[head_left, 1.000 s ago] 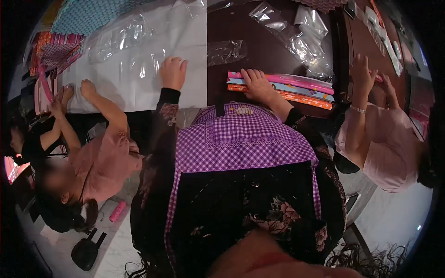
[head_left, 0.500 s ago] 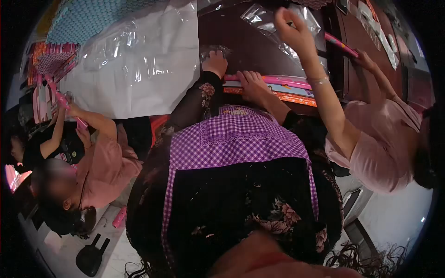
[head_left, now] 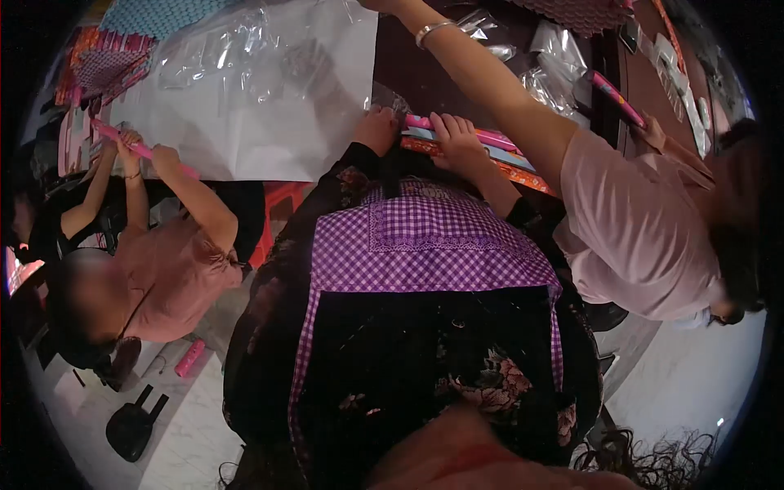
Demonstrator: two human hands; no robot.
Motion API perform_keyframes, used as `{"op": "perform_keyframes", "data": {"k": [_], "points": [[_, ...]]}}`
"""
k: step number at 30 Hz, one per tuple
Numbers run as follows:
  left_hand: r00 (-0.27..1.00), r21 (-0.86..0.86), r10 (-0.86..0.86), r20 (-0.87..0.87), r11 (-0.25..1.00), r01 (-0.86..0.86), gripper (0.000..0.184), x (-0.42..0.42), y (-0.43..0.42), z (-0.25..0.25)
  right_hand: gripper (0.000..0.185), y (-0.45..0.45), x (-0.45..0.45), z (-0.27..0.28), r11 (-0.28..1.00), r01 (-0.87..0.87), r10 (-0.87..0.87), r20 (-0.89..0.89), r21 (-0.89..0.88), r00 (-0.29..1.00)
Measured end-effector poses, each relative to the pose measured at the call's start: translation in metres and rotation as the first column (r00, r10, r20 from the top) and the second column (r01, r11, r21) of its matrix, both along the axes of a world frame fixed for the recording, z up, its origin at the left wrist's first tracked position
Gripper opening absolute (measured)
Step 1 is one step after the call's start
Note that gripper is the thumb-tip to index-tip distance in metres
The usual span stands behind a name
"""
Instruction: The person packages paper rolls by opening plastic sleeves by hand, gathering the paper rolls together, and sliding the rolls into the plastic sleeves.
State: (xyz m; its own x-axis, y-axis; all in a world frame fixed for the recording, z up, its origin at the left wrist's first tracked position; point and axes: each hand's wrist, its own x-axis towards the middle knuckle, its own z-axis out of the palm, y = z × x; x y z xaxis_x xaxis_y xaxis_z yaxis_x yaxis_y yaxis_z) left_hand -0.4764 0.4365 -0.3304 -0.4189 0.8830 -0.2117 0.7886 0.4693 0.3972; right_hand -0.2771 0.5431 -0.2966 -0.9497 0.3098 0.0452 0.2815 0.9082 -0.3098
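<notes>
My left hand is closed at the table edge, its fingers curled against a crinkled clear plastic wrapper. Beside it, my right hand bends its fingers over a long pink package; the thumb is hidden. Under and in front of that package lie a light blue one and an orange patterned one, side by side along the edge. The left ends of these packages reach close to my left hand.
A co-worker's arm crosses over the table at my right; their other hand holds a pink tube. A white sheet bears clear plastic bags. At left, another person grips a pink stick. Plastic wrappers lie at right.
The co-worker's raised arm on the right has swung leftward across the table. The person at left has lifted the pink stick to a flatter angle. My hands stay near the packages.
</notes>
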Motion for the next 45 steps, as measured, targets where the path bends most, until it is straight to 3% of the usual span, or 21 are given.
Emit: {"op": "perform_keyframes", "data": {"k": [5, 9, 12, 14, 17, 20, 27, 29, 35, 38, 45], "points": [[0.985, 0.175, 0.036, 0.169, 0.982, -0.066, 0.016, 0.004, -0.002, -0.006, 0.094, -0.004, 0.002, -0.001, 0.995, -0.086, 0.089, -0.052, 0.052, 0.995], [0.994, 0.184, 0.036, 0.104, 0.981, -0.055, 0.017, 0.007, -0.005, 0.002, 0.094, -0.004, -0.002, 0.003, 0.991, -0.102, 0.104, -0.02, 0.089, 0.994], [0.992, 0.247, 0.034, 0.124, 0.967, -0.064, 0.021, 0.01, -0.013, 0.014, 0.089, -0.004, -0.006, 0.005, 0.998, -0.062, 0.061, 0.033, 0.015, 0.998], [0.958, 0.225, 0.076, 0.277, 0.964, -0.141, 0.024, 0.014, -0.02, 0.01, 0.09, -0.004, -0.007, 0.003, 0.998, -0.055, 0.055, 0.057, 0.008, 0.997], [0.976, 0.291, 0.091, 0.199, 0.945, -0.147, 0.024, 0.019, -0.028, 0.006, 0.09, -0.004, -0.008, -0.002, 0.995, -0.055, 0.052, 0.038, 0.077, 0.998], [0.952, 0.201, 0.146, 0.268, 0.958, -0.203, 0.027, 0.005, -0.027, -0.011, 0.091, 0.002, -0.024, -0.015, 0.998, -0.057, 0.055, 0.085, 0.027, 0.995], [0.935, 0.188, 0.115, 0.335, 0.964, -0.186, 0.017, -0.002, -0.031, -0.019, 0.091, 0.001, -0.029, -0.028, 0.995, -0.087, 0.083, 0.086, 0.042, 0.993], [0.969, 0.364, 0.066, 0.238, 0.919, -0.152, 0.012, -0.004, -0.035, -0.039, 0.091, 0.002, -0.03, -0.034, 0.995, -0.088, 0.085, 0.063, 0.048, 0.994], [0.931, 0.422, 0.072, 0.357, 0.877, -0.229, 0.01, -0.002, -0.042, -0.032, 0.087, 0.001, -0.032, -0.023, 0.996, -0.086, 0.082, 0.127, 0.024, 0.989], [0.911, 0.315, 0.146, 0.386, 0.907, -0.279, 0.01, 0.001, -0.039, -0.026, 0.086, 0.001, -0.033, -0.024, 0.998, -0.059, 0.054, 0.126, 0.031, 0.991], [0.874, 0.27, 0.122, 0.47, 0.923, -0.273, 0.012, 0.006, -0.043, -0.027, 0.087, 0.003, -0.035, -0.029, 0.999, -0.028, 0.021, 0.128, 0.047, 0.992]]}}
